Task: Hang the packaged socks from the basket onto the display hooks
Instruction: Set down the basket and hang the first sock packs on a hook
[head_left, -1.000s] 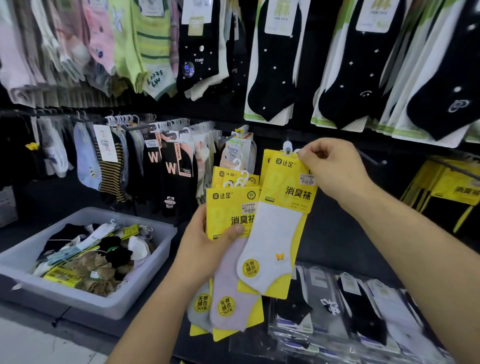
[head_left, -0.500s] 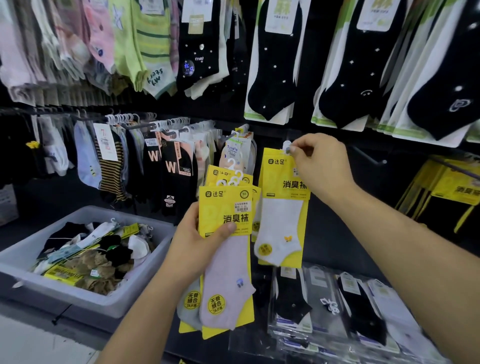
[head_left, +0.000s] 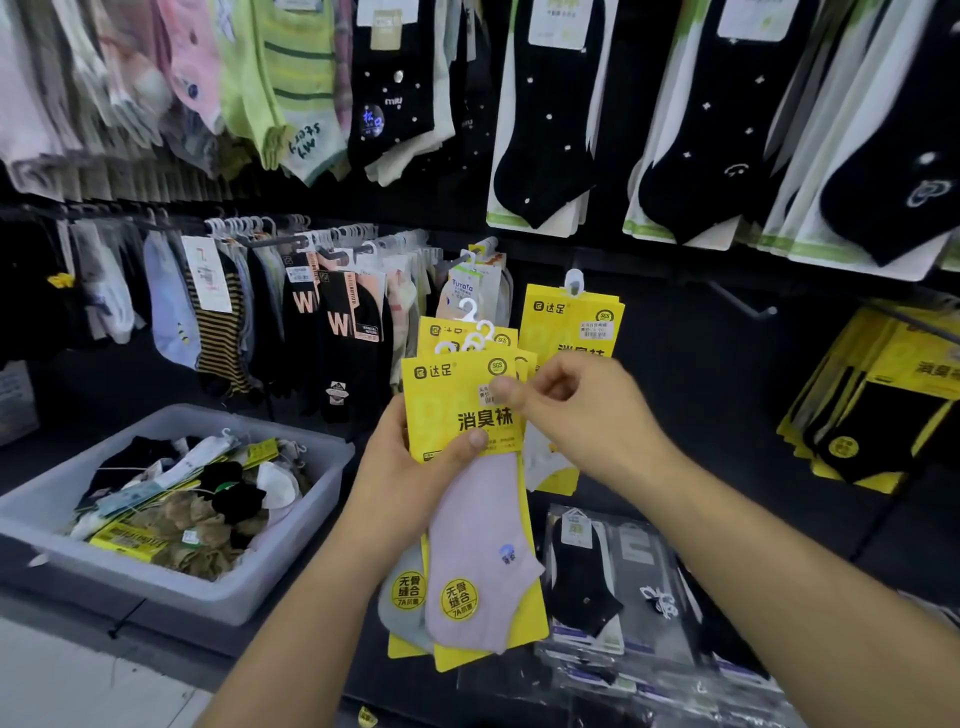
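Yellow packs, held: fanned stack of yellow-card sock packs (head_left: 462, 410), front one carrying a lilac ankle sock, white plastic hanger loops sticking up on top; in front of the black display wall, centre.
Left hand: left hand (head_left: 410, 483) grips the stack at its left edge, thumb across the front card, fingers behind.
Right hand: right hand (head_left: 582, 415) pinches the front card's upper right corner; remaining fingers curled.
Hung pack: yellow-card pack with a white sock (head_left: 571, 322) hangs by its white loop just behind the right hand, lower part partly hidden.
Hook: thin metal display hook (head_left: 743, 304) juts out right of the hung pack.
Basket: grey plastic basket (head_left: 291, 551), lower left, holds a loose heap of mixed socks.
Surroundings: black dotted socks on white-green cards (head_left: 545, 145) above; clear-bagged black socks (head_left: 587, 577) below the hands.
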